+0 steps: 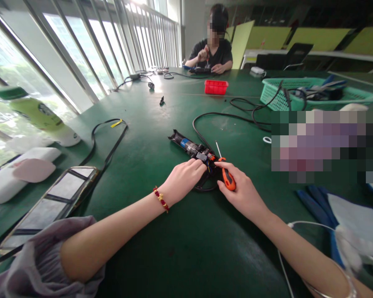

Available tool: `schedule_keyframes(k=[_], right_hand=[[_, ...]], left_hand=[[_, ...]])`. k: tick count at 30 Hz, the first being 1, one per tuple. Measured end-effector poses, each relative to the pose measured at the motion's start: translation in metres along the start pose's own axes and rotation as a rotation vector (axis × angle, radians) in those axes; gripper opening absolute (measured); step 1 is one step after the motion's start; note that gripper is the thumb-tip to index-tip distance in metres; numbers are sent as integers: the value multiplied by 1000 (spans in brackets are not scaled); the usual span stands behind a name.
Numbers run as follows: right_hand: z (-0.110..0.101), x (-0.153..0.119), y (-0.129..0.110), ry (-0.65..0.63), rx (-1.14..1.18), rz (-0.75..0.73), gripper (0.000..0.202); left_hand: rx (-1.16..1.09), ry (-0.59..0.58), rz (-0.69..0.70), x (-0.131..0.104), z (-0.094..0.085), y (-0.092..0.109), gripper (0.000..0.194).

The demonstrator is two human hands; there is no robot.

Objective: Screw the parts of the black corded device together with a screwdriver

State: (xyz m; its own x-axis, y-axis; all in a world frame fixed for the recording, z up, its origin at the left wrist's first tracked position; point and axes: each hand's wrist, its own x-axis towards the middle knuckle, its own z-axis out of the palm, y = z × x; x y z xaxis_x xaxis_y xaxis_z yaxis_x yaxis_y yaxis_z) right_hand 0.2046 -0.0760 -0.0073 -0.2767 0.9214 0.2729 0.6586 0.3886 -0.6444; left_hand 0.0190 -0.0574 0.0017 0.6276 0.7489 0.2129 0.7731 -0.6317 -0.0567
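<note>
An opened power tool (189, 145) lies on the green table, with a blue-banded motor, coloured wires and a black half-shell showing. My left hand (186, 177) is closed over its near end; the fingertips partly hide the wiring there. In my right hand (240, 188) rests a screwdriver (228, 179) with an orange and black handle, its blade pointing up and away from the tool. The right thumb and forefinger are close to the wired end, beside the left fingers. What those fingertips touch is too small to tell.
A black cord (224, 114) loops from the tool toward a green basket (320, 103) of parts. A red box (216, 87) stands ahead, and a co-worker (213, 54) sits at the far end. A phone (49, 207), strap and bottle (46, 118) lie left; blue gloves (320, 207) lie right.
</note>
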Motion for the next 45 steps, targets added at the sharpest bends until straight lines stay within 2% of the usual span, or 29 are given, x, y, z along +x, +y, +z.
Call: schedule_keyframes(k=[3,8,10,25,35,40,43,45], right_hand=[[0,0,0,3,6,-11,41],[0,0,0,10,17,-3,41],[0,0,0,8,23,0,41],[1,0,1,-1,28,10,41],[0,0,0,9,12,1,40],[-1,-1,-1,0,58,22,39],[-1,-2,-2,91,162,23,40],[-2,-4,-3,235,243,15,37]], left_hand=[[-177,86,-61,0,4,-3,17],[-422,356,-238,1,10,-9,9],[-467,407,-275,3,10,-9,6],[-482,342,-307,8,9,-3,14],[-257,250,-269,16,5,-2,15],[-219,303,-363,23,2,-1,8],[-222,330,-366,22,2,-10,21],[-200,304,-255,20,3,-24,37]])
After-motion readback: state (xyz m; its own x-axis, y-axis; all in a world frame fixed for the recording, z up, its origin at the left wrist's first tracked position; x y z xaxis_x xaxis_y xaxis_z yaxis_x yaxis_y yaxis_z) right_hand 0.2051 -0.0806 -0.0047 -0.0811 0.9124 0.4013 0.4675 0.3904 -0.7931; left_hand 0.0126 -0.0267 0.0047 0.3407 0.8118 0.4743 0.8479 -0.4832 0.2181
